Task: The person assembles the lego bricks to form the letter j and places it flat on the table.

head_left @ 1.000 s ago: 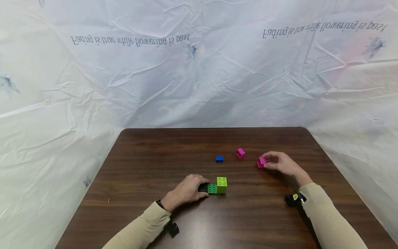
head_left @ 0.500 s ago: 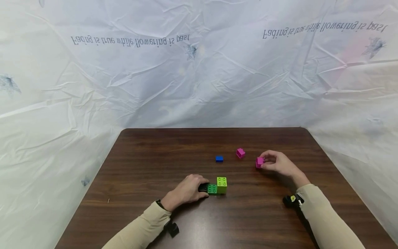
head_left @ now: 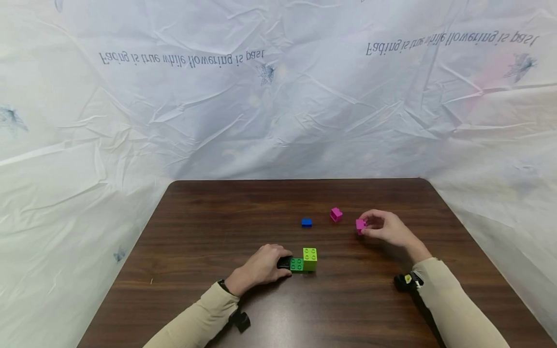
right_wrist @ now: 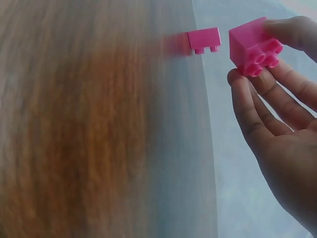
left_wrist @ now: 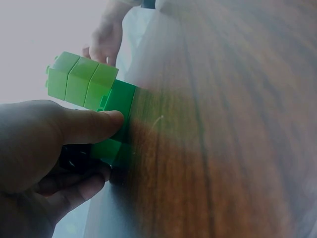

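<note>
From afar I saw left hand [head_left: 262, 267] clamped on black brick [head_left: 284, 262], green brick [head_left: 297, 264] and lime block [head_left: 310, 259] alongside, right hand [head_left: 391, 231] pinching pink brick [right_wrist: 243, 43] toward right edge of worktop [head_left: 226, 212], blue brick [head_left: 306, 222] and second pink brick [head_left: 336, 214] toward far edge.

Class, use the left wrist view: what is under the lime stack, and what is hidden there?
A green brick shows between the lime stack and the table. The left hand covers part of it, and its underside cannot be seen.
</note>
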A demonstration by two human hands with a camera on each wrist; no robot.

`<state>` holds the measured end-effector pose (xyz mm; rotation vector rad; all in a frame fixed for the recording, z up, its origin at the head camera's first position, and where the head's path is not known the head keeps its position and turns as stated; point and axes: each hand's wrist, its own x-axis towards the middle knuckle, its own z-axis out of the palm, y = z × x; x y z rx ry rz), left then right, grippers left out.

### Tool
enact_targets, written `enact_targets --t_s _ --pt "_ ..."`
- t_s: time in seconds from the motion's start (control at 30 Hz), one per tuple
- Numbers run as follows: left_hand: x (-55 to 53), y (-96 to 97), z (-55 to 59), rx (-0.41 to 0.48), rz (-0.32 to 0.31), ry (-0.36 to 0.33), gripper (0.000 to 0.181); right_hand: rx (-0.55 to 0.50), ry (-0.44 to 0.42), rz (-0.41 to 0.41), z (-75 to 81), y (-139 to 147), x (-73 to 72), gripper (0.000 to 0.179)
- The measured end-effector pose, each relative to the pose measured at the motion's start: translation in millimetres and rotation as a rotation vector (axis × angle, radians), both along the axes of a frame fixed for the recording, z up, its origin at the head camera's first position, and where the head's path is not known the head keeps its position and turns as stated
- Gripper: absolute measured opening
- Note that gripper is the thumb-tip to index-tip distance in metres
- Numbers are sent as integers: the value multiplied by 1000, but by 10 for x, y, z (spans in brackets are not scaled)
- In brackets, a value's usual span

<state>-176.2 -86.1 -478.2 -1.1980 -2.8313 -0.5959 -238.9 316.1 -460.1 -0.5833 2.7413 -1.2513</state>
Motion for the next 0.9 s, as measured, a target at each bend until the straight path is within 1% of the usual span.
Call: enact_targets --t_s 0.13,0.23,0.43,0.5,0.73,0.8,0.9 --pt "5 3 -1 5 0 -1 43 22 56 -8 33 -36 21 33" --pt "11 5 -3 8 -1 3 43 26 81 0 50 -51 28 33" --pt "24 12 -4 12 0 14 42 44 87 -8 86 -85 48 34" --pt "30 16 5 12 2 13 42 56 85 -14 134 -117 77 34" --pt "52 26 28 0 10 -2 43 55 98 6 434 -290 254 37" --pt "56 29 25 2 10 -6 43 52 111 16 468 -309 276 37" --pt "64 33 22 8 9 -6 43 49 141 29 480 -325 290 36"
